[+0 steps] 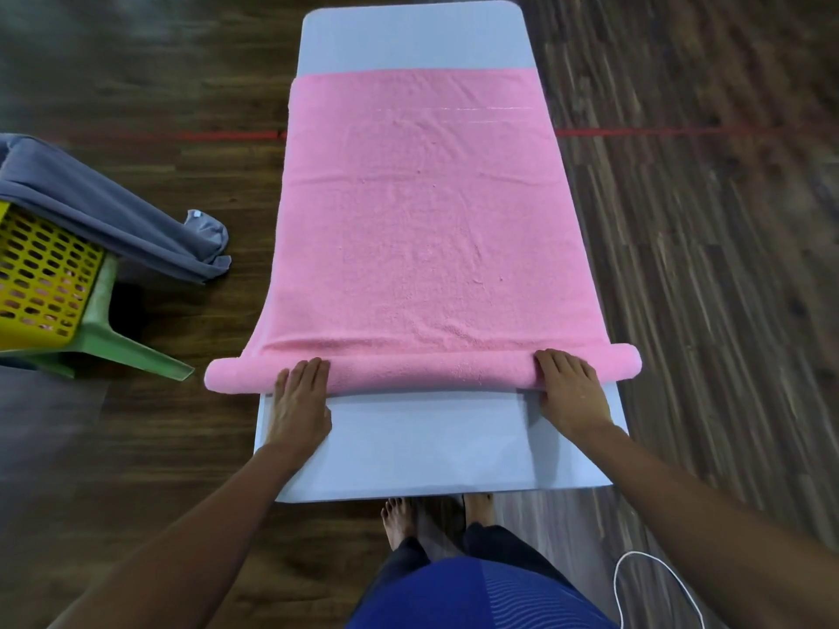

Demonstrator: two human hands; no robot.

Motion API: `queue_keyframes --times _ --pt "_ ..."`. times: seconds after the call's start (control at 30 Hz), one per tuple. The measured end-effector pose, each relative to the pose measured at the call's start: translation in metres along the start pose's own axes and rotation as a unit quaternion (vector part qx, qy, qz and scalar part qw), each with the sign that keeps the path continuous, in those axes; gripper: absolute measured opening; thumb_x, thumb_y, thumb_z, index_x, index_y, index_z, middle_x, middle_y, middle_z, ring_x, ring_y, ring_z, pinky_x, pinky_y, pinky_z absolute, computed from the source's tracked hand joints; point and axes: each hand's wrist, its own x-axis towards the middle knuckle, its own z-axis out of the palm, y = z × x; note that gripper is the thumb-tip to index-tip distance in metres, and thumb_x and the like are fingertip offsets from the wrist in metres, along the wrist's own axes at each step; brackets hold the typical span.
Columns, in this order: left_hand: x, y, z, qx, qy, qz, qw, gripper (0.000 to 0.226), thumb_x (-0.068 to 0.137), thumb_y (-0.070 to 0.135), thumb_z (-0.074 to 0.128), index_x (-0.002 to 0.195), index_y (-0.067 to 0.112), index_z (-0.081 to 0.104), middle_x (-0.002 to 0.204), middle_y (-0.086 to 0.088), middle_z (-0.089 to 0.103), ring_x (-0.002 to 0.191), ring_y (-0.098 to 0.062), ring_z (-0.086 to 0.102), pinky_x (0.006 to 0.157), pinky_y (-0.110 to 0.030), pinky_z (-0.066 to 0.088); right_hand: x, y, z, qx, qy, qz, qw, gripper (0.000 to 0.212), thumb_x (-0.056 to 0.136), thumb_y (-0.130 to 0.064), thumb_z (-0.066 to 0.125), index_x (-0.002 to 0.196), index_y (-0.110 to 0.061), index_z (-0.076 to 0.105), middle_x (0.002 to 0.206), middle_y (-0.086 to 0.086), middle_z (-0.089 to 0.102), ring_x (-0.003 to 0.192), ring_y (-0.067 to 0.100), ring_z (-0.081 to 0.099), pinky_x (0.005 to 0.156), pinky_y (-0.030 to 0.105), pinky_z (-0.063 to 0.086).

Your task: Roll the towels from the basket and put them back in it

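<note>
A pink towel [422, 229] lies flat along a grey-white table [417, 451]. Its near end is wound into a thin roll [426, 372] that sticks out past both table sides. My left hand [299, 401] presses flat on the roll's left part, fingers straight. My right hand [572, 388] presses on the roll's right part, fingers extended over it. A yellow perforated basket [41, 274] stands at the left edge, with a grey towel [104, 211] draped over its rim and hanging to the floor.
The basket sits on a green plastic stool [118, 342]. Dark wooden floor surrounds the table, crossed by a red line [681, 129]. My bare feet [399, 519] stand at the table's near edge. A white cable [653, 578] loops at the lower right.
</note>
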Motion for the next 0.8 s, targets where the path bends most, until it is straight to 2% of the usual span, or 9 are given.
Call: queue_keyframes --times 0.13,0.3,0.37,0.43,0.5,0.6,0.67,0.73,0.8 --pt "0.009 0.002 -0.007 -0.021 0.009 -0.024 0.999 0.031 0.08 0.0 0.065 0.111 0.003 0.067 0.109 -0.016 0.069 0.106 -0.035 0.06 0.108 -0.055 0.034 0.01 -0.001 -0.013 -0.025 -0.017 0.002 1.0 0.032 0.08 -0.014 0.061 0.112 -0.014 0.061 0.108 0.006 0.066 0.103 0.03 0.057 0.094 0.041 0.037" --pt "0.021 -0.007 -0.016 -0.035 -0.071 -0.046 0.996 0.021 0.09 0.027 0.052 0.101 0.019 0.067 0.1 0.0 0.069 0.105 -0.023 0.056 0.112 -0.047 0.009 0.025 0.004 -0.031 0.004 -0.151 0.035 0.988 0.019 0.088 -0.026 0.048 0.104 -0.021 0.057 0.109 0.005 0.066 0.101 0.028 0.057 0.082 0.038 0.03" --pt "0.027 -0.013 -0.019 -0.07 -0.062 -0.07 0.993 0.021 0.089 0.028 0.056 0.106 0.019 0.065 0.106 -0.001 0.066 0.108 -0.025 0.054 0.11 -0.05 0.012 0.023 0.007 -0.026 0.004 -0.067 0.037 0.997 0.018 0.084 -0.021 0.055 0.101 -0.015 0.055 0.102 0.007 0.063 0.094 0.031 0.055 0.077 0.039 0.031" --pt "0.03 -0.012 -0.021 -0.056 0.011 -0.061 0.997 0.02 0.086 0.023 0.063 0.104 0.016 0.064 0.107 -0.005 0.064 0.104 -0.029 0.054 0.104 -0.052 0.026 0.019 0.007 -0.018 -0.031 0.047 0.021 0.998 0.018 0.078 -0.01 0.066 0.094 -0.01 0.059 0.093 0.009 0.059 0.084 0.034 0.051 0.072 0.041 0.035" --pt "0.028 -0.006 -0.023 -0.033 0.043 -0.035 0.998 0.013 0.089 0.014 0.061 0.101 0.011 0.067 0.103 -0.009 0.066 0.095 -0.03 0.056 0.093 -0.049 0.038 0.012 0.004 -0.011 -0.025 0.086 -0.022 0.996 0.026 0.067 0.001 0.071 0.089 -0.009 0.062 0.089 0.009 0.059 0.079 0.033 0.052 0.067 0.039 0.037" --pt "0.017 0.001 -0.018 -0.025 0.014 0.015 0.999 0.022 0.081 0.003 0.065 0.102 0.002 0.069 0.1 -0.015 0.069 0.091 -0.032 0.06 0.086 -0.047 0.047 0.002 0.003 -0.002 0.002 0.059 -0.05 0.997 0.049 0.058 0.0 0.073 0.106 -0.006 0.063 0.105 0.011 0.064 0.094 0.034 0.059 0.08 0.044 0.047" --pt "0.008 -0.002 -0.011 -0.007 -0.013 0.04 0.999 0.041 0.07 0.006 0.073 0.111 0.001 0.066 0.107 -0.016 0.067 0.098 -0.034 0.062 0.093 -0.049 0.048 -0.004 0.006 0.004 -0.012 0.035 -0.045 0.998 0.059 0.06 -0.004 0.075 0.117 -0.005 0.06 0.116 0.012 0.063 0.104 0.033 0.059 0.097 0.046 0.044" --pt "0.004 -0.005 -0.009 -0.009 -0.03 0.037 0.999 0.049 0.07 0.006 0.074 0.118 0.001 0.063 0.114 -0.017 0.066 0.105 -0.034 0.061 0.1 -0.049 0.044 -0.003 0.007 0.006 -0.018 0.031 -0.038 0.999 0.054 0.066 -0.005 0.073 0.118 -0.008 0.06 0.116 0.01 0.064 0.106 0.032 0.06 0.102 0.045 0.04" --pt "0.007 -0.004 -0.014 -0.036 -0.036 0.017 0.999 0.039 0.077 0.009 0.071 0.115 0.004 0.066 0.112 -0.015 0.068 0.103 -0.033 0.062 0.1 -0.048 0.044 0.003 0.005 -0.004 -0.02 0.02 -0.016 0.999 0.04 0.073 -0.011 0.068 0.112 -0.013 0.062 0.108 0.006 0.067 0.101 0.031 0.06 0.096 0.042 0.037"
